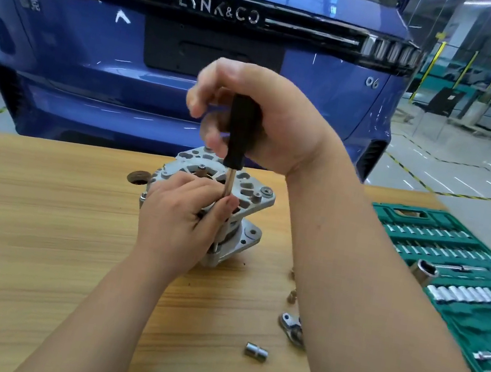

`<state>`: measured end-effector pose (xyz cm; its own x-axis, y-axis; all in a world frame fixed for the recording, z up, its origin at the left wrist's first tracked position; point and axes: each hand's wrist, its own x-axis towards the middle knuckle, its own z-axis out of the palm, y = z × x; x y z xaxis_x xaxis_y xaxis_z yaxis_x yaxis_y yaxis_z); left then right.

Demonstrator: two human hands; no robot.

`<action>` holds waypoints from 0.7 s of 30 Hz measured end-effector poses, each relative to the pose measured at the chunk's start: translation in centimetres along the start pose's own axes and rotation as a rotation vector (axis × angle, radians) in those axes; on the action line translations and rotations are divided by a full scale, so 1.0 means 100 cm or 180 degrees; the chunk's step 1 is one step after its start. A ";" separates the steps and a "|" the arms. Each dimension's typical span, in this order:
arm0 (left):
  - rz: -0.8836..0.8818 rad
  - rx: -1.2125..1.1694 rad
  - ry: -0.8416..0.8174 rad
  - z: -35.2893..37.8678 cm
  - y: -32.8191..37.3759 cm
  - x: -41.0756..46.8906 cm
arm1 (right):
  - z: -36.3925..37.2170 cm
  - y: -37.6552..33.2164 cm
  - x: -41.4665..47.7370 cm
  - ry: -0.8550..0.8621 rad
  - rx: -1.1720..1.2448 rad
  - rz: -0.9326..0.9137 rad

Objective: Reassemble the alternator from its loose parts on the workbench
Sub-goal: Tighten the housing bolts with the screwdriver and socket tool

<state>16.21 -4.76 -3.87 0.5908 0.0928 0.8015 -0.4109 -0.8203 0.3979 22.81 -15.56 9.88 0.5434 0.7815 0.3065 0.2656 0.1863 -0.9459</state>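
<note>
Alternator stands on tabletop, centre, close to far edge. Left hand rests on its top; fingers pinch the screwdriver shaft. Right hand above, fingers curled round the black handle. Bare wood left and near. Right: socket, bracket, green tool case at right edge.

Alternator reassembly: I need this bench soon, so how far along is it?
Done: the alternator housing halves stand stacked on the workbench. In hand: the right hand holds a screwdriver upright at its side while the left hand guides the shaft. Probably left: a bracket, small fasteners and a socket lie loose nearby.
</note>
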 end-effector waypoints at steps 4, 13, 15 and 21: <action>-0.0105 -0.0017 -0.0059 0.003 -0.004 0.000 | 0.010 0.000 0.010 -0.0456 0.0960 0.0318; -0.0355 0.0000 0.0037 0.004 0.008 -0.002 | 0.032 0.014 -0.007 0.2417 -0.0480 -0.0400; -0.0290 -0.0011 -0.0051 0.002 0.006 -0.003 | 0.019 0.012 -0.008 0.1580 -0.0255 -0.0357; -0.0036 -0.0025 -0.0068 0.001 -0.006 -0.002 | -0.005 0.002 0.009 -0.1127 0.0740 0.0120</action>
<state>16.43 -4.37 -4.27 0.6100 0.0900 0.7873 -0.4095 -0.8148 0.4104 23.72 -15.14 9.99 0.2315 0.9391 0.2540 0.0419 0.2512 -0.9670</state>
